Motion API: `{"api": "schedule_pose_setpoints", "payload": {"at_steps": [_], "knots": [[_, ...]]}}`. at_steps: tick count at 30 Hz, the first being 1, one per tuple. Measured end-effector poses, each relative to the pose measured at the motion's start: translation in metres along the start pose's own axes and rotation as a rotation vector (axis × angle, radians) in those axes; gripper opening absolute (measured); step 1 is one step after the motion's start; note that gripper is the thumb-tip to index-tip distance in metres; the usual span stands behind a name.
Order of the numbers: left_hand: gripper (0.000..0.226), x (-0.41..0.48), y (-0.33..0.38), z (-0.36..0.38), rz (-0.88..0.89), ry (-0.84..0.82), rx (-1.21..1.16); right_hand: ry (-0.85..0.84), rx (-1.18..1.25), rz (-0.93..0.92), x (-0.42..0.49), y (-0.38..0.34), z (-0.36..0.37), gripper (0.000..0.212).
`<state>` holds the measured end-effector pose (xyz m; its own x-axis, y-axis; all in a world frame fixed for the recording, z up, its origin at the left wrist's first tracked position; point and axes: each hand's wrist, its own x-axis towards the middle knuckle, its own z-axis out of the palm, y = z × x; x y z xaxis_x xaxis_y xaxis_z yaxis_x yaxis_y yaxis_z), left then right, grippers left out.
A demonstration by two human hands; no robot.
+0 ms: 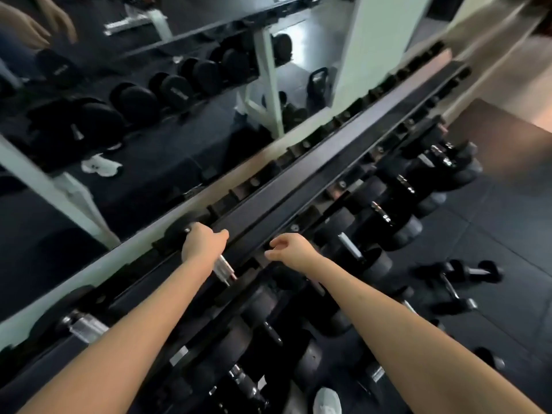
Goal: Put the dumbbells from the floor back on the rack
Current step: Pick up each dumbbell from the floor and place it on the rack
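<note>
Your left hand (206, 243) grips a dumbbell (225, 268) on the rack (298, 180). Your right hand (291, 249), loosely curled and empty, is nearer the floor dumbbells (457, 274), low to its right.

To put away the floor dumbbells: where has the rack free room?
The top tier is bare from beyond the right hand to the far end. Below it racked dumbbells are crowded. Left of the gap, the left hand grips a dumbbell.

**Items obscured, cropped or unresolved**

Gripped dumbbell (226, 269): handle largely covered by the left hand (203, 243). Floor dumbbells (457, 276): blurred, markings unreadable. Shoe (327, 402): cut by the bottom edge. Rack (298, 192): lower tiers lost in shadow.
</note>
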<state>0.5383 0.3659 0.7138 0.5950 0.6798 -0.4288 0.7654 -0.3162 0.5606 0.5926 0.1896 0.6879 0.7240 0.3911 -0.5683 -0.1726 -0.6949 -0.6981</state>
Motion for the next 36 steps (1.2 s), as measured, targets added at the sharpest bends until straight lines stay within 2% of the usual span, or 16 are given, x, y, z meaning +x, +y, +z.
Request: {"api": "schedule_pose_setpoints", "payload": {"at_steps": [4,9,14,17,22,29,36], "knots": [[0.023,-0.044,0.066,0.045,0.224,-0.129,-0.039,0.116,0.153,0.075,-0.042,0.059,-0.042,0.031],[0.023,-0.122,0.126,0.143,0.351,-0.287,0.02,0.26,0.43,0.235,-0.115,0.169,-0.091,0.022],[0.009,-0.214,0.143,0.268,0.387,-0.447,0.129,0.356,0.595,0.424,-0.21,0.31,-0.13,0.021],[0.019,-0.272,0.143,0.33,0.369,-0.508,0.197,0.412,0.66,0.549,-0.266,0.397,-0.143,0.018],[0.015,-0.348,0.13,0.421,0.362,-0.599,0.286,0.503,0.748,0.72,-0.333,0.516,-0.145,0.016],[0.007,-0.386,0.099,0.531,0.33,-0.742,0.36,0.573,0.896,0.818,-0.33,0.615,-0.142,0.012],[0.017,-0.369,0.047,0.664,0.266,-0.872,0.425,0.666,0.969,0.842,-0.268,0.72,-0.131,0.022]]}}
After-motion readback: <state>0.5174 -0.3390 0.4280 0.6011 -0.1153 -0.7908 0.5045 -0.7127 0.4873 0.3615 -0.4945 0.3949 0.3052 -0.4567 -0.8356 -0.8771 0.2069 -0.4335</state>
